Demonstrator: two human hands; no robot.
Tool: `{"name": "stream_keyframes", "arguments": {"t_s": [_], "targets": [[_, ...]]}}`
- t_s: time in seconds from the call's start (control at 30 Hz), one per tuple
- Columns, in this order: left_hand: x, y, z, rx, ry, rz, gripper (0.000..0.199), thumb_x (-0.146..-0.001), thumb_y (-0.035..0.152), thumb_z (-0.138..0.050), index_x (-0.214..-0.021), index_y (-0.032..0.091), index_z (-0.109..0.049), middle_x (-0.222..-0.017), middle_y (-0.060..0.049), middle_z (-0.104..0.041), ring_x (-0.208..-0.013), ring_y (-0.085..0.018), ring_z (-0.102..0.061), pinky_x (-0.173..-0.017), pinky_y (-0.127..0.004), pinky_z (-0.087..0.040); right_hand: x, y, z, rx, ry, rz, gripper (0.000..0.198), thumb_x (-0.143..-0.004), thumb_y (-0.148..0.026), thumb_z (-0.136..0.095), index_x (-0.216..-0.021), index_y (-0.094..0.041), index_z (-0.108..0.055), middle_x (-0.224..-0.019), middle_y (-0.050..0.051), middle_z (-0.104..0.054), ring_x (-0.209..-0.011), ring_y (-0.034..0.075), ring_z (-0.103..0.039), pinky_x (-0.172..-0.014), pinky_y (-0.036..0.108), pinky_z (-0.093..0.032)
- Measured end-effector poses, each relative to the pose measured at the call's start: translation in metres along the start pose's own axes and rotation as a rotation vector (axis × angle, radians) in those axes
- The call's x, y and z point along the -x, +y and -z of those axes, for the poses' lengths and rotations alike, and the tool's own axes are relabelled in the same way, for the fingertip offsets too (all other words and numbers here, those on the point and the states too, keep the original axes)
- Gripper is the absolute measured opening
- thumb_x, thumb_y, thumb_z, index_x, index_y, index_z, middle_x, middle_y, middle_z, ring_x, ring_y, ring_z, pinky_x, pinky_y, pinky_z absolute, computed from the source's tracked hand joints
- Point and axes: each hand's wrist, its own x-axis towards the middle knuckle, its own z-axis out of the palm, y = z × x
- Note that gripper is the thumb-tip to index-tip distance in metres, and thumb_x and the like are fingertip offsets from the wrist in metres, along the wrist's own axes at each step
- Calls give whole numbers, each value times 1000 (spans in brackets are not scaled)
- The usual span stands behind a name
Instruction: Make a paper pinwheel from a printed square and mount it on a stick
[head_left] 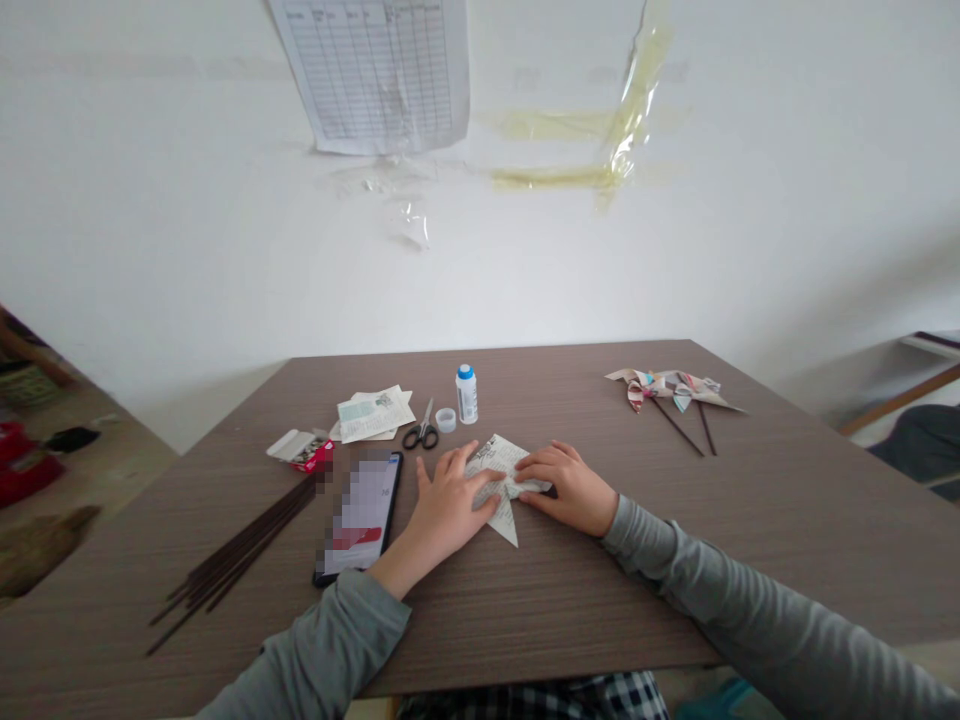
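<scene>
The white printed-paper piece with folded, pointed flaps [501, 455] lies at the centre of the frame, on the brown wood-grain tabletop [787, 500], beneath both hands. Judged by appearance, the piece is very light, thin and flexible; it should crease readily, slide under little force, and tear or crumple if pulled at a narrow tip. Recommended hold: press flat near the middle, where the layers appear to meet, and grip a flap along its broad part rather than its point. The left hand [448, 500] approaches from the lower left of the frame; its fingers are spread apart, with the forefinger and thumb laid over the left part of the piece. The right hand [570, 488] approaches from the lower right; its fingers are bent and close together over the right flap, with the thumb below them. Whether these fingers are clamped on the paper cannot be determined. One flap tip projects toward the bottom of the frame between the hands; another part extends toward the top, clear of the fingers. The white plastic bottle with a blue cap [466, 398] stands upright above the left hand in the frame, apart from the paper.
</scene>
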Motion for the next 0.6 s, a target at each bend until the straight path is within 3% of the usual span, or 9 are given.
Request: {"name": "stream_keyframes", "arguments": {"t_s": [0.2, 0.4, 0.6], "targets": [[0, -4, -3, -2, 26, 13, 55, -116, 34, -91, -169, 47, -90, -200, -10, -66, -184, -51, -60, -154, -96, -35, 1, 0, 0, 15, 15, 4, 17, -117, -37, -90, -129, -40, -101, -146, 8, -99, -140, 41, -93, -142, 68, -61], [0, -5, -3, -14, -13, -49, 46, -122, 32, -81, -159, 55, -95, -202, -4, -63, -185, -48, -59, -154, -98, -29, -1, 0, 0, -3, -16, -9, 20, -114, -40, -92, -131, -45, -101, -147, 6, -99, -142, 42, -93, -145, 73, -58], [1, -4, -2, -8, -21, -45, 44, -121, 30, -85, -154, 57, -97, -200, -2, -67, -185, -47, -59, -152, -100, -31, -1, 0, 0, -55, -27, -39, 20, -111, -43, -92, -129, -41, -101, -148, 9, -99, -143, 44, -92, -149, 76, -52]]}}
